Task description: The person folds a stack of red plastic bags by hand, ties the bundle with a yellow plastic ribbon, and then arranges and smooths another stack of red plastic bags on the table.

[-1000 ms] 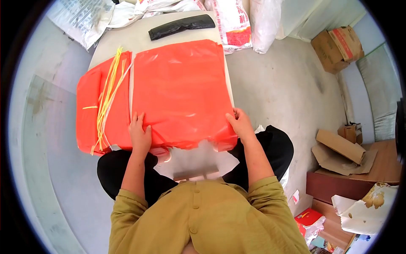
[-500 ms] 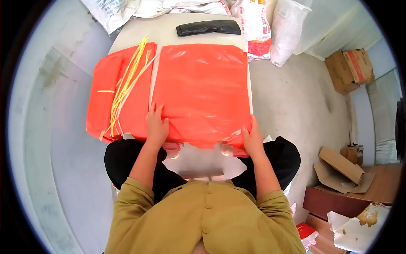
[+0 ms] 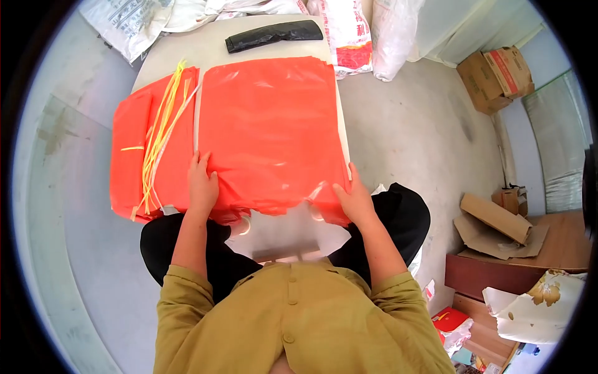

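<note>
A broad stack of thin red plastic sheets point(image 3: 271, 124), shiny and creased, lies in front of me with its ragged near edge hanging over my lap. On its left near corner rests my left hand point(image 3: 203, 187), fingers stretched forward and thumb apart. My right hand point(image 3: 356, 198) lies along the right edge by the near corner, thumb on top and pointing finger extended; its other fingers are partly hidden. To the left is a second, folded red plastic pile point(image 3: 131, 153). Yellow and white strips point(image 3: 161, 134) lie loosely across it.
A rolled black plastic bundle point(image 3: 274, 35) lies at the far end of the pale table point(image 3: 180, 53). Printed white sacks point(image 3: 346, 34) stand behind. Cardboard boxes point(image 3: 496, 78) sit on the floor at right, with flattened cardboard point(image 3: 498, 227) on a brown wooden surface point(image 3: 564, 243).
The whole view has shifted, so the table and piles appear further left and slightly higher. Both hands stay at about the same places on the red stack.
</note>
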Demonstrator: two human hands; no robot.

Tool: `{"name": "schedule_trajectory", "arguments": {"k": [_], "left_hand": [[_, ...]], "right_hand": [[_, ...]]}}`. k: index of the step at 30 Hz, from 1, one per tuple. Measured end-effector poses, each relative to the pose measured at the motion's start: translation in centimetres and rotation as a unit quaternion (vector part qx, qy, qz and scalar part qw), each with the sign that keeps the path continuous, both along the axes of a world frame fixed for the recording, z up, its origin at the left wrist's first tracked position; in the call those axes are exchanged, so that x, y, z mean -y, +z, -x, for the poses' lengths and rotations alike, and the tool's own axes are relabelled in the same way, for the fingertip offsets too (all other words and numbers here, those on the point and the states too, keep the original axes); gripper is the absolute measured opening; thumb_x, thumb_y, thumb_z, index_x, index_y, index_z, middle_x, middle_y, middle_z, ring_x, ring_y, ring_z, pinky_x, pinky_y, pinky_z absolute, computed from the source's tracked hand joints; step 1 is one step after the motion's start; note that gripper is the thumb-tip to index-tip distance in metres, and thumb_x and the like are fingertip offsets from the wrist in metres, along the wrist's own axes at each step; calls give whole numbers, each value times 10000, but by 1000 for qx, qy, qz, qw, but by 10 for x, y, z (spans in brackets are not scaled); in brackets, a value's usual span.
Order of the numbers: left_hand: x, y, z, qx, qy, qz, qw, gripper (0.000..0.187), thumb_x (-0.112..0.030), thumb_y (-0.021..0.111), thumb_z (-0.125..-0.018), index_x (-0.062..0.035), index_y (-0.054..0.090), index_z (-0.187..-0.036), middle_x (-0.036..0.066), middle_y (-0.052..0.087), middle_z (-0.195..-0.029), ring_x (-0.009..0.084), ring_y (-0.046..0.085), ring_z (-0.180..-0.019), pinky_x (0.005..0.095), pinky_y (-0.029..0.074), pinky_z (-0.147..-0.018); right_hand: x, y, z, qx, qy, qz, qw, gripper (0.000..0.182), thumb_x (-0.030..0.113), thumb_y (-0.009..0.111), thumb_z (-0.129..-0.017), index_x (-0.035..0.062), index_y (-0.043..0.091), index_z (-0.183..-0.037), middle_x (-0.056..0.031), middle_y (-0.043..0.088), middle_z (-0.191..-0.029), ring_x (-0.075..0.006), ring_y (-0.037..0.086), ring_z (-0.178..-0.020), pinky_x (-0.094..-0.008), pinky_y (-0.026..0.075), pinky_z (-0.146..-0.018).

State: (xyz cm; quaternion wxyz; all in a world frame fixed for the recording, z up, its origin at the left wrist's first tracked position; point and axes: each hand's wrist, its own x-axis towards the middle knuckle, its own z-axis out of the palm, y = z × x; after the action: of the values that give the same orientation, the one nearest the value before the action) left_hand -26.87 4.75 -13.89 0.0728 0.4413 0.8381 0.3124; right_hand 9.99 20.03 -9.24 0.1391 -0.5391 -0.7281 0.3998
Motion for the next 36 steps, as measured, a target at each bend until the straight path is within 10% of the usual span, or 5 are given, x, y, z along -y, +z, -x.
{"name": "schedule_trajectory", "arguments": {"k": [8,17,29,36], "left_hand": [[-1,-4,6,-6,-10,14,1000,551,1,610,-930,-32,516,-1473,246,362,-1609,401,386,-1469,441,350,-1209],[-7,4,1,0,-6,22,1000,549,4,582,-936,-23,511,-1480,251,348,-1621,398,375,-1484,425,353,-1209],[-10,-4,20,14,-37,12,999,562,22,583,-926,-24,511,-1481,231,352,-1625,391,374,-1489,415,334,-1218],[-12,5,14,-6,-30,49,998,570,-11,595,-923,-27,509,-1485,243,347,-1628,403,393,-1472,423,354,-1206]], "right_hand": [[-19,-26,-8,-17,3,-23,1000,578,288,708,-943,-72,579,-1376,-207,688,-1203,-333,675,-1098,-385,526,-950],[4,2,0,85,19,-55,995,742,316,649,-988,86,300,-1601,-257,707,-1127,-426,690,-1001,-483,537,-894],[19,9,31,150,71,7,986,621,272,541,-1045,114,315,-1602,-257,714,-1023,-439,678,-984,-513,525,-840],[7,-10,-31,68,66,-52,994,473,283,596,-1015,157,551,-1469,-190,727,-1049,-387,691,-933,-453,539,-861]]}}
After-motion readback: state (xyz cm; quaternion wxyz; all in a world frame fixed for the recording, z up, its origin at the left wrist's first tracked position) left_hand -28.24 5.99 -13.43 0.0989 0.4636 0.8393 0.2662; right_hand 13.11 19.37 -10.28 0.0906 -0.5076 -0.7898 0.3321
